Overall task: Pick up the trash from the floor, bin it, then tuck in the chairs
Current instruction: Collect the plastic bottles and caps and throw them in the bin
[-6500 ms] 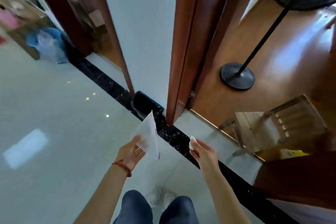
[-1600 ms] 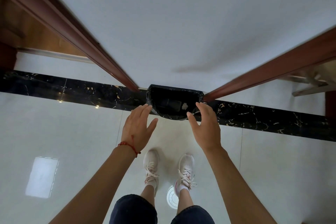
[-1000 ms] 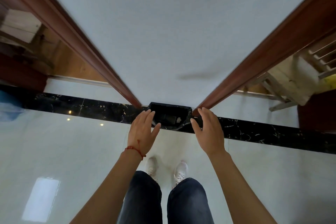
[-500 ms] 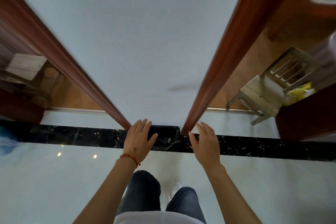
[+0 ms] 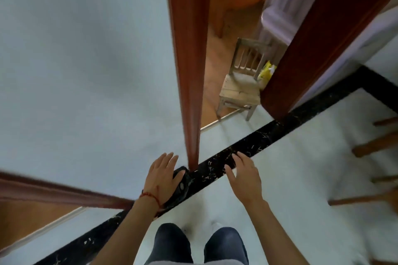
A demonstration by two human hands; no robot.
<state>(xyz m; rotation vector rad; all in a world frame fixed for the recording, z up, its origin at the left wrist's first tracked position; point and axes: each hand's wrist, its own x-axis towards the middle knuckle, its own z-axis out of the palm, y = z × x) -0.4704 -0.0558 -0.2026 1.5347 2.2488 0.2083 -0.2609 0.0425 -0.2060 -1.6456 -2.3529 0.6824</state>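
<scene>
Bin (image 5: 181,187), black, sits on the black marble floor strip (image 5: 247,148) at the wall's foot, mostly covered by my left hand (image 5: 161,178). I read both hands as spread and holding nothing; right hand (image 5: 243,178) hovers apart over pale tile. Beyond the red-brown door frame (image 5: 189,60), a small wooden chair (image 5: 239,90) stands in the doorway, a yellow packet (image 5: 266,72) beside it.

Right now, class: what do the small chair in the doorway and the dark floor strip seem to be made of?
Small chair: looks like bare, pale wood, matte and worn, with plank seams on the seat and turned spindles in the back.
Dark floor strip: probably polished black marble or a tile imitating it, with pale veins and a gloss.
</scene>
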